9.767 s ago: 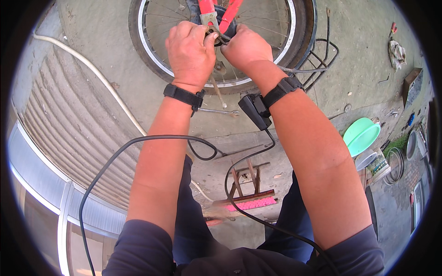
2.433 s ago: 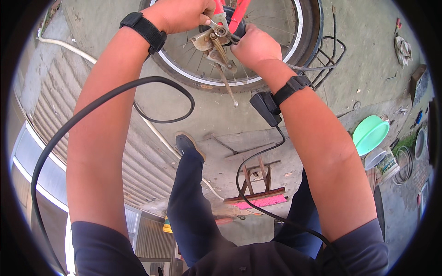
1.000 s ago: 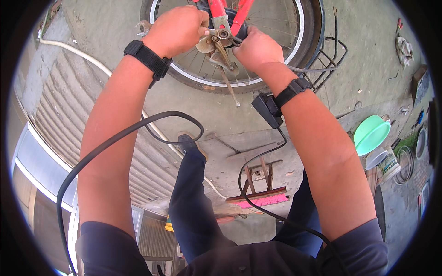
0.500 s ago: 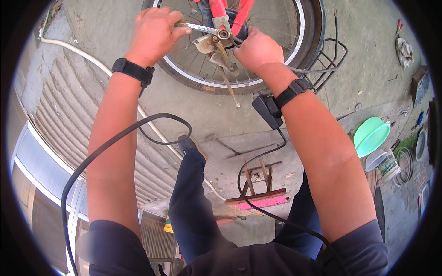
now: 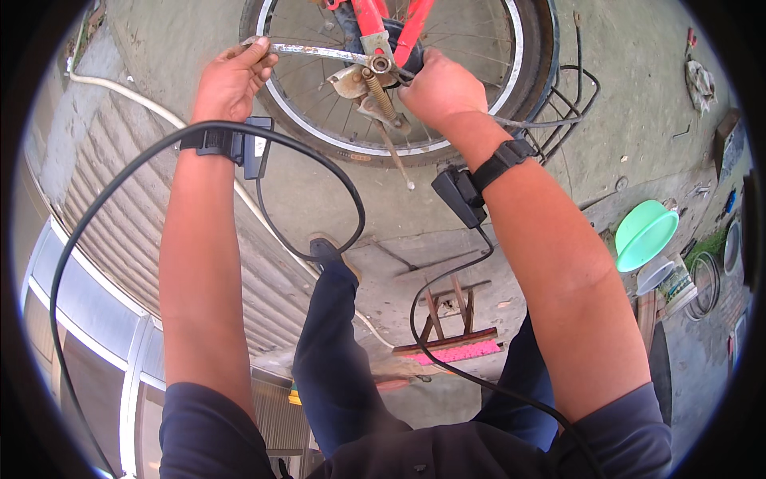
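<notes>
A bicycle wheel (image 5: 517,68) with a black tyre lies at the top, red frame tubes (image 5: 416,32) reaching its hub. From the axle nut (image 5: 381,64) a long silvery wrench (image 5: 319,53) extends left. Its far end is pinched between the thumb and fingers of my left hand (image 5: 230,84). My right hand (image 5: 447,89) is closed close to the hub, right of the nut; a bit of dark metal shows at its fingers, but what it grips is hidden. Below the nut hangs a rusty kickstand (image 5: 391,148) with a coil spring (image 5: 380,97).
A bent metal rack (image 5: 570,112) stands right of the tyre. Farther right are a green basin (image 5: 645,235), a coiled hose (image 5: 704,287) and a crumpled rag (image 5: 700,86). A small wooden stool (image 5: 451,342) with a pink top is between my legs. Black cables hang from both wrist straps.
My left hand has moved left and slightly down to the wrench's outer end, its wrist turning over. The wrench's outer end shows more now. My right hand has barely moved.
</notes>
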{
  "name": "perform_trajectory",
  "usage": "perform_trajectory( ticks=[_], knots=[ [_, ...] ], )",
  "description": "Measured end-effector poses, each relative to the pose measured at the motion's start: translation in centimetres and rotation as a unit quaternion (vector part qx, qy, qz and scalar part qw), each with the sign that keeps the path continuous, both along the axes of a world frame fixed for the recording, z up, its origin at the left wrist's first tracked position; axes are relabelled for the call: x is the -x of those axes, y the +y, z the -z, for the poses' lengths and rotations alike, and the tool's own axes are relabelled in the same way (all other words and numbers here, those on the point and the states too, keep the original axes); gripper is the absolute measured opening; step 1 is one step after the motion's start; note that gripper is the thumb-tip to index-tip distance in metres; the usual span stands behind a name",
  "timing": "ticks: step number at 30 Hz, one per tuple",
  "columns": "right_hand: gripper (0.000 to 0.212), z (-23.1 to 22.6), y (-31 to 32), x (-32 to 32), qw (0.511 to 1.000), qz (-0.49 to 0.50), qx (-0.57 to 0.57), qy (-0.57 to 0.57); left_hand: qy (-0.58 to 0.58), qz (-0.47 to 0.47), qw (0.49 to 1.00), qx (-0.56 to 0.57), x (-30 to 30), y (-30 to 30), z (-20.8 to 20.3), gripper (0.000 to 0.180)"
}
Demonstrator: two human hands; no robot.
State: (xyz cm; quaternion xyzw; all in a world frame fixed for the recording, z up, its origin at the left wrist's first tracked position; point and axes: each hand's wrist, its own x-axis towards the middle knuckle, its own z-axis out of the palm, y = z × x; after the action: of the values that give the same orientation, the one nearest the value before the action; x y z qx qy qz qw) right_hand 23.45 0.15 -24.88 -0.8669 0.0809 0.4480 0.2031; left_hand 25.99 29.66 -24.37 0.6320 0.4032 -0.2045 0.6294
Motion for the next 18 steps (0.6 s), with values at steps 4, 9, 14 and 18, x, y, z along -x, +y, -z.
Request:
perform_trajectory(
  ticks=[4, 9, 14, 18],
  knots=[
    [0.044, 0.2, 0.0, 0.0, 1.000, -0.004, 0.003, -0.004, -0.075, -0.001, 0.997, -0.027, -2.7, -2.6, 0.8, 0.022],
    [0.047, 0.0, 0.0, 0.0, 1.000, 0.010, -0.001, -0.004, -0.172, 0.119, 0.977, -0.052, -8.6, -12.0, -0.4, 0.018],
    [0.044, 0.1, -0.5, 0.3, 1.000, 0.008, -0.018, 0.016, -0.360, 0.417, 0.794, -0.256, -6.8, -21.7, -1.8, 0.023],
    [0.045, 1.4, -1.0, 1.5, 0.997, -0.048, -0.027, -0.055, -0.322, 0.551, 0.732, -0.238, -3.2, -24.7, -2.1, 0.023]
  ],
)
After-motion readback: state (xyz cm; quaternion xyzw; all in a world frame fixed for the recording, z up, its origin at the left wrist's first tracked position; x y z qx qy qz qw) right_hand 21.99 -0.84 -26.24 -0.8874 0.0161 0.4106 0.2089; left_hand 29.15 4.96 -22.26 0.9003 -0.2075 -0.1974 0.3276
